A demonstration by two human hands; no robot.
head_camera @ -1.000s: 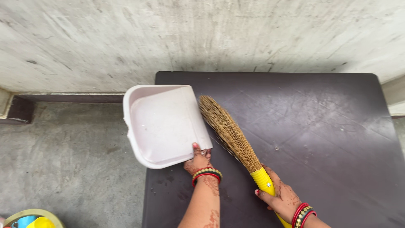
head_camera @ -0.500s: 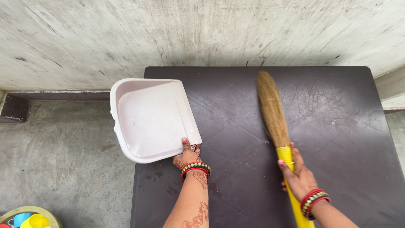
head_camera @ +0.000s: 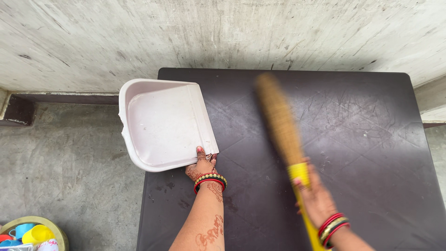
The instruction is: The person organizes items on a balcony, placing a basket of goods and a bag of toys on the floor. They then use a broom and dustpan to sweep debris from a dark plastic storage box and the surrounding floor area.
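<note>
My left hand [head_camera: 200,166] grips the near corner of a pale pink dustpan [head_camera: 162,123], which rests over the left edge of a dark brown table [head_camera: 353,139] with its open lip facing right. My right hand [head_camera: 316,197] holds the yellow handle of a straw hand broom [head_camera: 278,121]. The broom is blurred with motion, and its bristles point away from me over the middle of the table, a short way right of the dustpan. Both wrists carry red and gold bangles.
A rough concrete wall [head_camera: 223,32] runs behind the table. Grey concrete floor [head_camera: 60,162] lies to the left. A round tub of coloured plastic cups [head_camera: 28,234] stands at the bottom left corner.
The broom swung right, away from the dustpan, and is now sweeping back left toward it. The dustpan and my left hand have barely shifted.
</note>
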